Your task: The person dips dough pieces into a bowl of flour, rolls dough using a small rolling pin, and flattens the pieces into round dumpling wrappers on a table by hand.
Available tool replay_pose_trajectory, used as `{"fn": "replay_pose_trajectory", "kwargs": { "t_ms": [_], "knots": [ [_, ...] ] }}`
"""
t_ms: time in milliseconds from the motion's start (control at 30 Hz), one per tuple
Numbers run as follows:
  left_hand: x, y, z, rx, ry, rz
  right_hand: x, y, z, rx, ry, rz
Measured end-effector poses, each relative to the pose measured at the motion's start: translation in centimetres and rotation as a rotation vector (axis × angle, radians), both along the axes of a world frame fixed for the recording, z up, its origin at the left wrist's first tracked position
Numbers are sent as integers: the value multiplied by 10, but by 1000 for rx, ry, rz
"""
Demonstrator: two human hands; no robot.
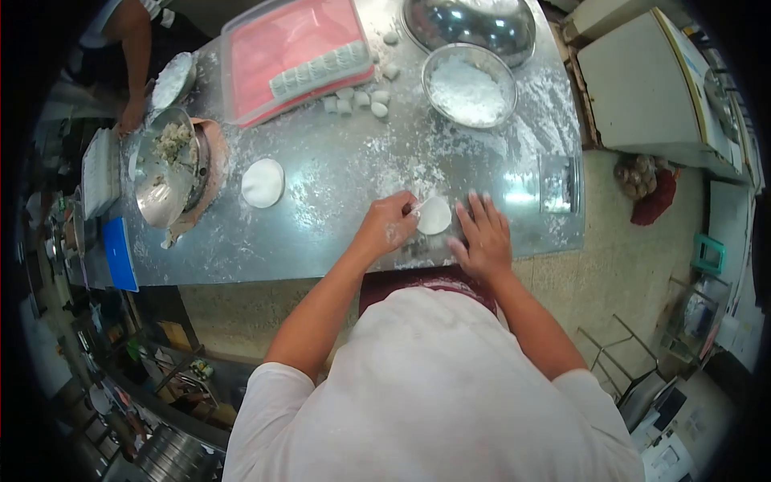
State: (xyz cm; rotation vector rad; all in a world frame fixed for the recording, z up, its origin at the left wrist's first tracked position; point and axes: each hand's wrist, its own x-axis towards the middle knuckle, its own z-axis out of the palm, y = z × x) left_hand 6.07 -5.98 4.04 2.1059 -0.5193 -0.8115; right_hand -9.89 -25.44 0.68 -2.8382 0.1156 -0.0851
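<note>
A small round dough wrapper [434,215] lies flat on the floured metal table in front of me. My left hand [389,222] is closed in a pinch at the wrapper's left edge. On the other side, my right hand [485,239] rests palm down with its fingers stretched out, close to the wrapper's right edge. Whether anything lies under that palm is hidden. Farther left sits a stack of white dough rounds [263,183]. Several small dough pieces [357,101] are scattered beyond my hands.
A floury metal bowl [470,87] stands ahead, near an upturned steel bowl [474,24]. A pink-lined plastic tray [293,60] holds rows of shaped dough. At left are a bowl of filling [173,149], a blue object [120,254] and a co-worker's arm [135,60].
</note>
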Motion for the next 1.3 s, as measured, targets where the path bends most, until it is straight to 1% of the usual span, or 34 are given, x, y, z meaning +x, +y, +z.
{"fn": "replay_pose_trajectory", "kwargs": {
  "t_ms": [67,100,167,233,300,367,400,467,500,567,600,667,733,800,833,867,900,933,967,1033,1067,1133,1167,1200,1267,1300],
  "knots": [
    [1,0,8,55,33,-32,50,-5,2,-34,-48,-20],
    [1,-3,3,61,45,-45,78,-5,9,-55,-54,-76],
    [12,-14,-8,-72,-416,-81,102,-5,14,-81,-84,-132],
    [20,-20,-20,-85,-472,-116,109,-7,9,-71,-149,-163],
    [21,-19,-25,-90,-518,-131,68,-3,-2,-12,-91,-114],
    [12,-12,-23,-14,-391,-77,13,3,-3,11,-43,-41],
    [8,-9,-18,-11,-388,-69,6,2,2,13,-40,-32],
    [-1,-3,-9,67,97,80,-7,2,6,30,29,-4],
    [0,-2,-8,76,108,67,7,1,7,37,41,-17],
    [3,-2,-7,3,20,74,63,0,5,-31,-14,-89],
    [7,-6,-7,2,16,59,83,-2,5,-32,-17,-103],
    [19,-15,-4,3,-200,-32,113,-6,11,-67,-101,-190],
    [21,-20,-11,-64,-268,-25,97,-4,4,-78,-150,-169],
    [22,-20,-16,-3,-406,-154,52,-1,-6,-23,-92,-80],
    [17,-17,-12,7,-338,-95,29,0,-4,-23,-93,-64],
    [14,-13,-11,11,-337,-85,6,2,-3,-6,-65,-33],
    [11,-8,-11,19,-140,-27,-6,3,-3,14,-33,-13],
    [7,-5,-9,31,65,19,1,5,0,24,-18,-26],
    [5,-4,-7,39,81,1,17,2,-1,-5,-35,-26],
    [9,-7,5,60,18,6,62,-1,1,-64,-57,-56],
    [9,-9,3,63,17,-1,81,-1,1,-61,-57,-63],
    [18,-18,-6,-59,-295,-82,111,-4,5,-89,-119,-181],
    [23,-21,-15,-91,-391,-141,108,-3,6,-68,-147,-180],
    [24,-22,-18,-98,-405,-129,95,-2,1,-76,-161,-169],
    [23,-19,-20,-21,-393,-170,51,1,-8,-7,-94,-99],
    [19,-17,-6,8,-281,-103,28,2,-5,-5,-93,-82]
  ]
}}
